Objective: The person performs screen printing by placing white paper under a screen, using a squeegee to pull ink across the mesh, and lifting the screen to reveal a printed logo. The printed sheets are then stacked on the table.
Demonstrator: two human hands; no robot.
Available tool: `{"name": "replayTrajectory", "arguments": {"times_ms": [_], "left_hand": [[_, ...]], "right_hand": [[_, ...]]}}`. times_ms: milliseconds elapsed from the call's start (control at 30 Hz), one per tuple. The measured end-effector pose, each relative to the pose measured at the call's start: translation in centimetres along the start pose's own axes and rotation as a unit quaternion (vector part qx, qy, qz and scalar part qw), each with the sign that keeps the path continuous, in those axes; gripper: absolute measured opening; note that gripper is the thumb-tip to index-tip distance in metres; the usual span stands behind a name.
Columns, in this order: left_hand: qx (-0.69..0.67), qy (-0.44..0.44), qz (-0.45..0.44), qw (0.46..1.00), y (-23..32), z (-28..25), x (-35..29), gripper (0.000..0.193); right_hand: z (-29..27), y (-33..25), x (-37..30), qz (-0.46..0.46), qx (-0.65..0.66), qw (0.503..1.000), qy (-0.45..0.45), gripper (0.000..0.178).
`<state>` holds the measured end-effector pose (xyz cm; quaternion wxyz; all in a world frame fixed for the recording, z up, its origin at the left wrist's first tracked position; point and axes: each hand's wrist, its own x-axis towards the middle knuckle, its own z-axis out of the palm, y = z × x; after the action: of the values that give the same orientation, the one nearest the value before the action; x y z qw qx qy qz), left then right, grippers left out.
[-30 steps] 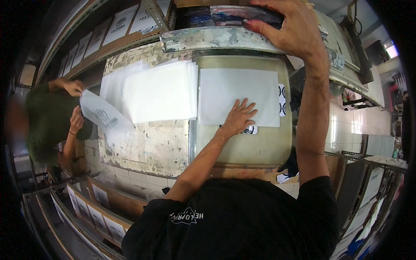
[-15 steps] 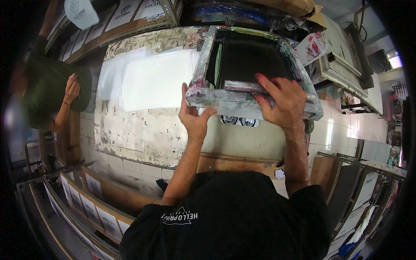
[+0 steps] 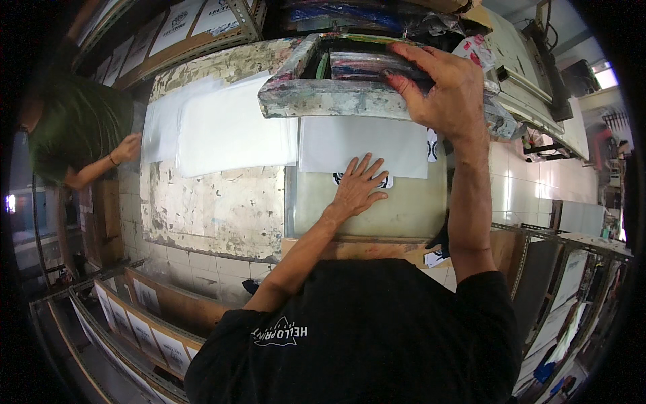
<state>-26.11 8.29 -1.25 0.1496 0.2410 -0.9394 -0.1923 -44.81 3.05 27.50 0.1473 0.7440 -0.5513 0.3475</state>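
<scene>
My right hand (image 3: 449, 94), its fingertips stained red, is closed on a squeegee (image 3: 360, 65) with a smeared, streaked blade. The squeegee lies inside a paint-crusted screen printing frame (image 3: 336, 101). The frame's near side stands raised above the work surface. Below it, a white sheet (image 3: 360, 138) lies on a pale translucent printing bed (image 3: 377, 219). My left hand (image 3: 356, 192) is open with fingers spread, its fingertips at the sheet's near edge. Small black-and-white printed pieces (image 3: 432, 145) show at the sheet's right edge and under my left hand.
To the left, a stack of white sheets (image 3: 232, 131) lies on the worn, stained table (image 3: 212, 202). Another person in a green shirt (image 3: 84, 128) stands at far left, one hand near the table. Racks hold printed sheets (image 3: 176, 27) at upper left and boards (image 3: 141, 320) at lower left.
The frame's near side has risen, uncovering the white sheet. My left hand has let go of the frame's corner and moved down and right to the sheet. My right hand has moved up with the squeegee.
</scene>
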Motion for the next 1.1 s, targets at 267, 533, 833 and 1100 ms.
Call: {"name": "replayTrajectory", "arguments": {"times_ms": [267,533,833,1100], "left_hand": [[-0.007,0.043,-0.005,0.999,0.1,-1.0,0.0,0.062],[-0.518,0.471,-0.240,0.673,1.1,-10.3,-2.8,0.113],[-0.133,0.376,-0.267,0.877,-4.3,-2.4,-10.4,0.095],[-0.041,0.326,-0.300,0.896,-3.8,-3.4,-10.6,0.089]], "right_hand": [[0.4,-0.5,-0.8,0.021,0.008,1.000,-0.011,0.041],[2.2,-4.2,-9.4,0.045,-0.015,0.996,-0.077,0.044],[11.2,-1.7,-17.7,0.219,0.159,0.911,-0.310,0.054],[17.3,2.6,-16.8,0.153,-0.018,0.944,-0.293,0.080]]}}
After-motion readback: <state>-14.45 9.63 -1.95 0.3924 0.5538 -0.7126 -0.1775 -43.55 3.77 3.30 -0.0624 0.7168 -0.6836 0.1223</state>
